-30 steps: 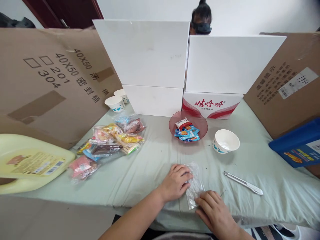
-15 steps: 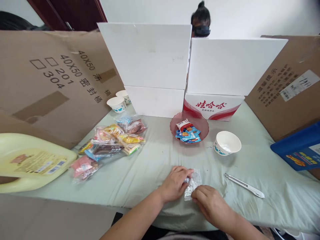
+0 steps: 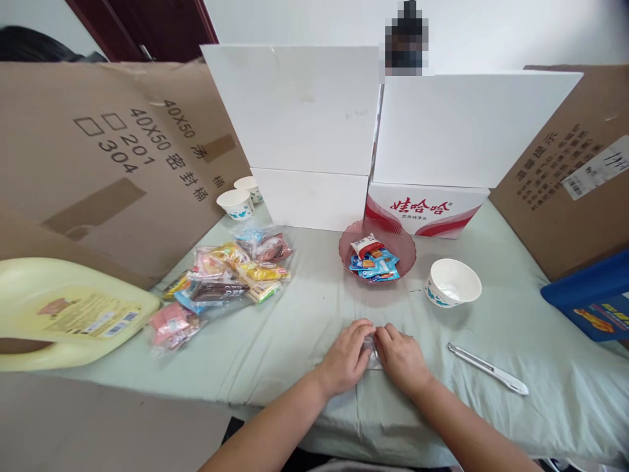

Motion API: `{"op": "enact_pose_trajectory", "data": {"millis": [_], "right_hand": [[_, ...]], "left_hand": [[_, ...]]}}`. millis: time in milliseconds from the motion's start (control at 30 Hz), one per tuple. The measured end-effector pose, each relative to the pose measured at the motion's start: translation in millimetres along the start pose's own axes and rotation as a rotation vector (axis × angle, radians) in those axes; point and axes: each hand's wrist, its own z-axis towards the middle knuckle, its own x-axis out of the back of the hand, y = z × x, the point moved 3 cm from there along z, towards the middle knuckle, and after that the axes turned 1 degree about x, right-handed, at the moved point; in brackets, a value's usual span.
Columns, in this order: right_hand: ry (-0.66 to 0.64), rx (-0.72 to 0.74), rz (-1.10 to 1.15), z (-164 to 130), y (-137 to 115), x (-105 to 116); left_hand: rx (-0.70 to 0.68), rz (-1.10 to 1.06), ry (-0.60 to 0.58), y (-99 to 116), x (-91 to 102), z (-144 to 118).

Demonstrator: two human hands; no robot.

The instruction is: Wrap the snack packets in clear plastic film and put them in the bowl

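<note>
A small clear, crinkled plastic packet (image 3: 374, 360) lies on the cloth near the front edge, mostly covered by my fingers. My left hand (image 3: 344, 357) grips its left side with curled fingers. From the right, my right hand (image 3: 400, 357) pinches the same packet, and the fingertips of both hands almost meet at its far end. Beyond them sits a pink ribbed bowl (image 3: 407, 249) with several blue sachets (image 3: 376, 265) and a red-and-white one (image 3: 367, 245). To the right stands a white paper bowl (image 3: 437, 295), and nearer lies a slim white tool (image 3: 488, 369), perhaps a cutter.
Several wrapped snacks (image 3: 221, 272) are heaped at the left, beside a pale yellow jug (image 3: 73, 314). Two paper cups (image 3: 236, 204) stand behind. White boxes (image 3: 309, 196) and brown cartons (image 3: 162, 151) wall the table. A blue container (image 3: 590, 295) is at the right; a person is behind.
My right hand has moved up and away from me along the packet, close against my left fingers. More of the packet is now covered. The view has shifted slightly.
</note>
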Motion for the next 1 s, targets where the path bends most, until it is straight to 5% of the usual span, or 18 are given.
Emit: {"op": "enact_pose_trajectory", "data": {"millis": [333,433,533,633,733,833,900,1000], "right_hand": [[0.185,-0.164,-0.065,0,36,26],[0.180,-0.020,0.035,-8,25,32],[0.040,0.200,0.172,-22,-2,29],[-0.065,0.239,0.190,-30,-7,30],[0.040,0.223,0.153,-24,26,55],[0.221,-0.072,0.002,-2,88,95],[0.157,-0.291,-0.093,18,129,111],[-0.021,-0.349,-0.072,48,171,110]], "left_hand": [[0.089,0.165,-0.006,7,-0.6,5],[0.082,0.144,0.002,5,-1.1,4],[0.059,0.108,0.015,1,0.6,2],[0.075,0.022,0.073,-4,5.9,0],[0.095,-0.067,0.110,-8,9.6,-1],[0.078,-0.062,0.088,-6,8.1,2],[0.066,-0.030,0.065,-3,6.1,4],[0.076,0.002,0.040,1,5.6,6]]}}
